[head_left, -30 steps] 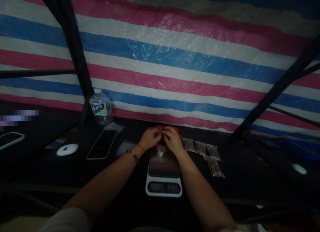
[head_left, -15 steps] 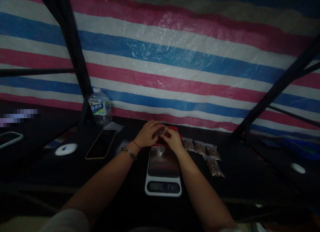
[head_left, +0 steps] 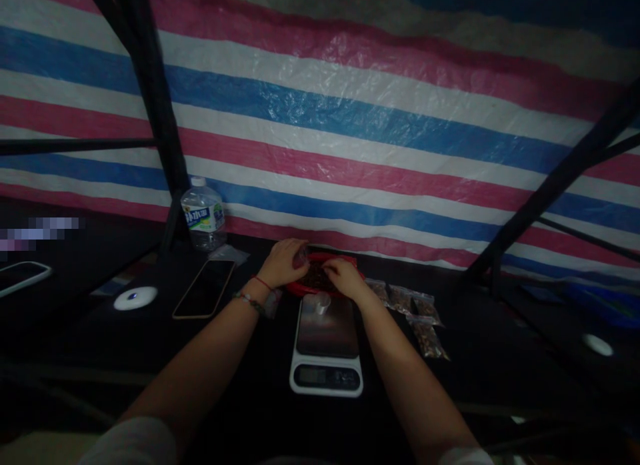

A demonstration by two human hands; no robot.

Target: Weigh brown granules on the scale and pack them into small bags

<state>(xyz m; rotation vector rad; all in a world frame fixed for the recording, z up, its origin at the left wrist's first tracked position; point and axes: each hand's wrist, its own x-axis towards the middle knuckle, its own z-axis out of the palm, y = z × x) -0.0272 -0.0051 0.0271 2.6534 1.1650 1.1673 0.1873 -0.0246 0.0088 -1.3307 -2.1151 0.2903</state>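
My left hand [head_left: 283, 263] and my right hand [head_left: 343, 278] reach to a red bowl [head_left: 320, 289] of dark brown bits beyond a digital kitchen scale [head_left: 327, 345]. The left hand's fingers curl over the bowl's left rim, holding what looks like a small clear bag. The right hand's fingers are bent into the bowl's contents, pinched together. A small clear object [head_left: 321, 302] sits on the scale's far end. Several filled small clear bags [head_left: 413, 308] lie to the right of the bowl.
A smartphone [head_left: 204, 289] lies left of the scale, with a water bottle [head_left: 203, 215] behind it and a round white puck [head_left: 135, 298] further left. Another phone [head_left: 23, 277] is at the far left. Black frame poles and a striped tarp stand behind the dark table.
My hands moved apart from a joined pinch above the scale and dropped forward into the red bowl, the left to its left rim, the right into the contents.
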